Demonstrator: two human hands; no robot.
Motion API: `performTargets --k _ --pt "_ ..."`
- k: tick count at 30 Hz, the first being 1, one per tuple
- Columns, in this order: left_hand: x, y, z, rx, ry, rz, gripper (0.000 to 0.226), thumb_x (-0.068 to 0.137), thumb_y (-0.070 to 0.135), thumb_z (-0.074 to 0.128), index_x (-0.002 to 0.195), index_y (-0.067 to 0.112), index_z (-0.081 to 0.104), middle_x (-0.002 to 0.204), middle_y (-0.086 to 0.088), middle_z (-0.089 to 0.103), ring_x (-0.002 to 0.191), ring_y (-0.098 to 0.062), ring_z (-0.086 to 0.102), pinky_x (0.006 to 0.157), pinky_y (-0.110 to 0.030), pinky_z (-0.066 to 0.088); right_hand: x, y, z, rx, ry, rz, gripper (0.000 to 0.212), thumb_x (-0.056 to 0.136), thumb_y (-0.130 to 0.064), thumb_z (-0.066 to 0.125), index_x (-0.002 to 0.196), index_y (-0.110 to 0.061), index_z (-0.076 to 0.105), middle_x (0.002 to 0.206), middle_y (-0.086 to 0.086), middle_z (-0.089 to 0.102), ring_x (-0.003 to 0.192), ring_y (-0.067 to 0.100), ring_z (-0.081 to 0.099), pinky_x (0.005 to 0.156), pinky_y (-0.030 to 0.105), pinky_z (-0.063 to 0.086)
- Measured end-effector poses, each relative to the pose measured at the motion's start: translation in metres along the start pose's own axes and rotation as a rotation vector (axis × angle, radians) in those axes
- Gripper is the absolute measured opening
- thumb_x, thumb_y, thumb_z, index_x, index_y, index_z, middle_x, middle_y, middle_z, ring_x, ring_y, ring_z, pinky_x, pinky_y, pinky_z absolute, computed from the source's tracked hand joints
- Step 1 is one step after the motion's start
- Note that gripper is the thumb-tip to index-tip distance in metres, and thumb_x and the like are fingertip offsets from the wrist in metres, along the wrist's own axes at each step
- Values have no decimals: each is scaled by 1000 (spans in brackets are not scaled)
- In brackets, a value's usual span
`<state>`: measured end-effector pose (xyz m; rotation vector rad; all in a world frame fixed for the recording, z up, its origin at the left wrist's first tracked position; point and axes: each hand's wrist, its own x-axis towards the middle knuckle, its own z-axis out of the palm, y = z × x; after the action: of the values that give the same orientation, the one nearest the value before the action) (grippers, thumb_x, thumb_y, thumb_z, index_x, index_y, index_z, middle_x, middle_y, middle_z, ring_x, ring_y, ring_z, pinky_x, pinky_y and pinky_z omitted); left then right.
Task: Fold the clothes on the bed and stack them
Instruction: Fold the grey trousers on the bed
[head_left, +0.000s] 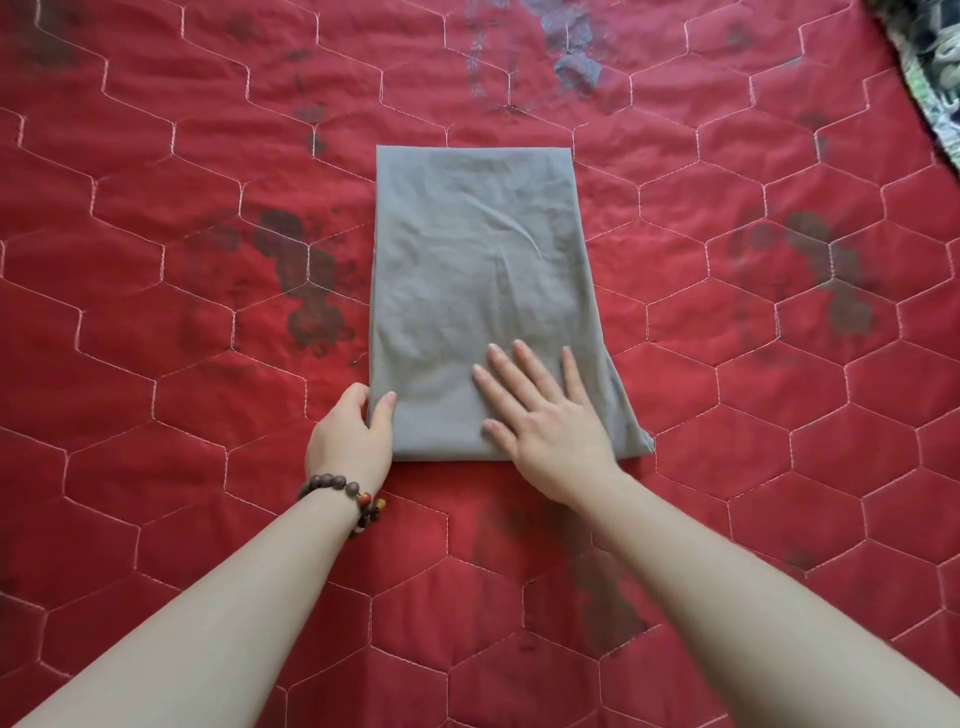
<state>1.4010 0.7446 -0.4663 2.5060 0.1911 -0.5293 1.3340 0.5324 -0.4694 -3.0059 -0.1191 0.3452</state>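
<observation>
A grey garment (478, 270) lies folded into a long rectangle on the red quilted bed cover (156, 312), its short edge toward me. My left hand (350, 436), a bead bracelet on its wrist, grips the near left corner with the thumb on top and the fingers tucked under the edge. My right hand (545, 415) lies flat on the near right part of the garment, fingers straight and spread, pressing it down.
A dark patterned cloth (930, 67) shows at the far right corner of the bed. The red cover with its hexagon stitching and dark flower prints spreads on every side of the garment.
</observation>
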Motion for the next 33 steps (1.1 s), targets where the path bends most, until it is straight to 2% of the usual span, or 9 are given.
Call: performTargets --k 3,6,10,13,15,20,25,29,33 --pt "4 -1 1 22 -2 0 41 97 37 48 67 15 31 55 -2 42 55 -24 43 48 -35 23 7 44 9 -109 -112 381 59 97 -53 9 151 -34 -7 162 -10 -5 149 15 -9 114 58 -13" --pt "6 0 -1 40 -37 4 40 97 36 47 68 15 29 56 -4 42 57 -26 44 49 -36 23 16 63 -1 16 -13 731 63 100 -50 12 155 -21 4 162 -3 -7 149 18 -10 113 64 -6" --pt "7 2 -3 63 -61 9 38 98 37 45 69 16 31 59 -5 46 65 -37 48 56 -38 30 38 2 -7 31 336 206 58 100 -35 35 152 -11 26 160 4 10 149 22 8 117 57 0" --pt "5 3 -4 49 -52 24 37 98 36 45 70 16 32 60 -5 46 68 -39 49 58 -39 33 48 -26 2 -55 134 -277 54 100 -41 38 151 -27 28 159 -1 21 148 20 16 117 59 8" --pt "4 3 -5 31 -40 30 38 98 35 45 68 16 30 57 -3 42 66 -38 46 57 -39 30 71 3 0 -129 24 -237 55 99 -53 26 151 -38 18 160 -6 16 149 17 10 117 58 0" --pt "3 11 -10 71 -18 -79 28 97 37 45 78 16 42 60 0 48 72 -36 56 60 -36 34 127 85 -29 -197 5 344 62 97 -57 6 153 -33 0 162 -6 -8 148 21 -14 112 64 -13" --pt "4 49 -12 232 281 108 31 89 28 55 117 15 55 116 -9 58 113 -32 52 91 -45 38 116 23 -26 -84 175 -84 60 98 -36 44 151 -11 29 159 11 20 148 27 12 116 62 4" --pt "40 90 7 45 75 443 47 97 20 44 142 7 41 151 -14 36 143 -26 27 118 -41 20 116 -16 -10 -21 89 -269 68 96 -38 45 153 -13 19 160 8 19 149 25 10 116 61 7" --pt "75 93 24 127 49 429 64 97 38 15 153 8 16 162 -9 8 150 -19 -1 121 -38 0 151 -1 -13 -68 19 -390 70 93 -41 40 154 -16 15 160 1 20 149 20 5 118 53 -7"
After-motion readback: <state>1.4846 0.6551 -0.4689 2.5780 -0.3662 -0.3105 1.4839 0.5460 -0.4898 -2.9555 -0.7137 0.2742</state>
